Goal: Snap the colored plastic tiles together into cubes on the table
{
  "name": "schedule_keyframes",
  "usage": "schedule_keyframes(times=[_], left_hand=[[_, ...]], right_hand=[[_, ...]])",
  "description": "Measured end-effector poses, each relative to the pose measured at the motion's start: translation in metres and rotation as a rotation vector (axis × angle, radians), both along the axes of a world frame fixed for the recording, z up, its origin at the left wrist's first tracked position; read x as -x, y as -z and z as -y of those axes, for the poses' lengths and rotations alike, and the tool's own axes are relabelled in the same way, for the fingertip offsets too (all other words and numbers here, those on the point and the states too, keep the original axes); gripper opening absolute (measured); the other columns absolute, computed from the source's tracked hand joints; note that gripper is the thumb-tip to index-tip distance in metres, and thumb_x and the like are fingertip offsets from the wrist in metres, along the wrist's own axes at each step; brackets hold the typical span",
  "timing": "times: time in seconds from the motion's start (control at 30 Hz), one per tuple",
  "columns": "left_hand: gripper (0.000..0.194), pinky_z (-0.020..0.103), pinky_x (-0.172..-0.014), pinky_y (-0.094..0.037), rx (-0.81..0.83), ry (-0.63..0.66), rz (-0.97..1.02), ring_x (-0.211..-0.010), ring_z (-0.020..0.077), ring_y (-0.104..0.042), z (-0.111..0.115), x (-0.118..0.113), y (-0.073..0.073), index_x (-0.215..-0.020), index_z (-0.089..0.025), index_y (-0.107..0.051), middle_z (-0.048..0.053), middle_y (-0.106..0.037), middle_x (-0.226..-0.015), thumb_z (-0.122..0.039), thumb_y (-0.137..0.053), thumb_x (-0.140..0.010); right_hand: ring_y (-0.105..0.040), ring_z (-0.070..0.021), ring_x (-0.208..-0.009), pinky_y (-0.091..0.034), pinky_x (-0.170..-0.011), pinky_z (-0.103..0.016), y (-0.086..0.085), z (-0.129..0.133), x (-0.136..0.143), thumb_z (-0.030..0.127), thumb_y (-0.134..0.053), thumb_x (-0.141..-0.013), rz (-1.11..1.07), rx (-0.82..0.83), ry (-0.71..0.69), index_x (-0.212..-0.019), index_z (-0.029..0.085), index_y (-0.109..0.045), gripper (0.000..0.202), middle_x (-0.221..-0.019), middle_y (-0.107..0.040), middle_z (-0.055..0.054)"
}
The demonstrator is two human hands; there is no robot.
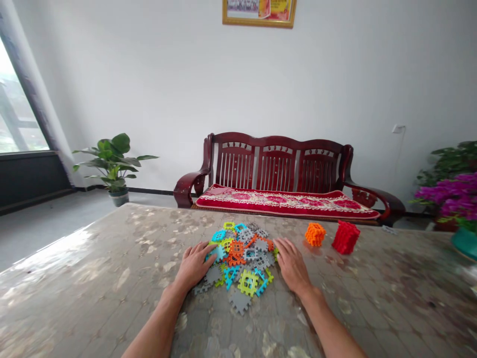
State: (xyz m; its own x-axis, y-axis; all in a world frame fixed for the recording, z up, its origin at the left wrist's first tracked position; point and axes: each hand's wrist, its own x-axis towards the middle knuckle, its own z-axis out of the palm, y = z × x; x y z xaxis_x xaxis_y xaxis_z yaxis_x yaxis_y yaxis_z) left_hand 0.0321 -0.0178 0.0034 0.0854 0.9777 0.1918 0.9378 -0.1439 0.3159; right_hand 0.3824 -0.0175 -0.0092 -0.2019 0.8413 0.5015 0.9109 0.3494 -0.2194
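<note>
A loose pile of flat interlocking plastic building pieces [249, 282] in grey, lime green, blue and orange lies on the table in front of me. My left hand [196, 263] rests at the pile's left edge, fingers stretched out and touching some grey and blue pieces. On the opposite side, my right hand [292, 264] lies flat with its fingers extended against the pile's right edge. Neither hand grips a piece. To the right of the pile stand an orange block [315, 234] and a larger red block [346, 237], both with notched edges.
The table [93, 293] has a shiny patterned cover. Near its far right edge lies a small grey piece [389, 229]. A teal pot [465, 242] with purple flowers stands at right. Beyond the table are a wooden bench [278, 164] and a potted plant [118, 166].
</note>
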Motion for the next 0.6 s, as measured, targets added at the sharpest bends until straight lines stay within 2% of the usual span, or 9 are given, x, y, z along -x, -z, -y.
schedule_keyframes(times=[0.13, 0.3, 0.47, 0.6], left_hand=[[0.045, 0.052, -0.118, -0.026, -0.007, -0.003, 0.007, -0.139, 0.0274, -0.046, -0.0014, 0.0011, 0.0028, -0.133, -0.035, -0.062, 0.005, -0.057, -0.146, -0.048, -0.043, -0.095], [0.045, 0.051, -0.118, -0.027, -0.007, -0.003, 0.004, -0.138, 0.027, -0.046, -0.0022, 0.002, 0.004, -0.133, -0.035, -0.062, 0.005, -0.057, -0.146, -0.047, -0.042, -0.095], [0.045, 0.047, -0.118, -0.028, -0.012, 0.005, 0.007, -0.139, 0.026, -0.047, -0.0026, 0.0034, 0.0049, -0.132, -0.034, -0.063, 0.005, -0.058, -0.145, -0.049, -0.042, -0.095], [0.044, 0.05, -0.117, -0.028, -0.013, -0.005, 0.003, -0.138, 0.0264, -0.047, -0.0029, 0.0033, 0.0051, -0.132, -0.034, -0.063, 0.005, -0.058, -0.145, -0.048, -0.041, -0.096]], right_hand=[[-0.032, -0.0202, -0.145, -0.029, -0.121, -0.043, -0.0028, 0.0031, 0.0084, 0.016, -0.041, -0.093, 0.085, 0.06, -0.124, -0.15, 0.027, -0.043, 0.058, -0.155, -0.044, 0.0], [-0.036, -0.0214, -0.144, -0.031, -0.12, -0.045, -0.0032, 0.0048, 0.007, 0.012, -0.038, -0.093, 0.08, 0.11, -0.155, -0.145, 0.028, -0.051, 0.055, -0.149, -0.052, 0.0], [-0.047, -0.0211, -0.135, -0.034, -0.117, -0.042, -0.0026, 0.0061, 0.0061, 0.008, -0.036, -0.09, -0.017, 0.07, -0.139, -0.12, 0.023, -0.07, 0.049, -0.133, -0.064, -0.004], [-0.057, -0.0215, -0.12, -0.042, -0.11, -0.039, -0.0032, 0.0063, 0.0056, 0.005, -0.036, -0.085, -0.17, 0.005, -0.111, -0.099, 0.022, -0.074, 0.043, -0.117, -0.071, -0.006]])
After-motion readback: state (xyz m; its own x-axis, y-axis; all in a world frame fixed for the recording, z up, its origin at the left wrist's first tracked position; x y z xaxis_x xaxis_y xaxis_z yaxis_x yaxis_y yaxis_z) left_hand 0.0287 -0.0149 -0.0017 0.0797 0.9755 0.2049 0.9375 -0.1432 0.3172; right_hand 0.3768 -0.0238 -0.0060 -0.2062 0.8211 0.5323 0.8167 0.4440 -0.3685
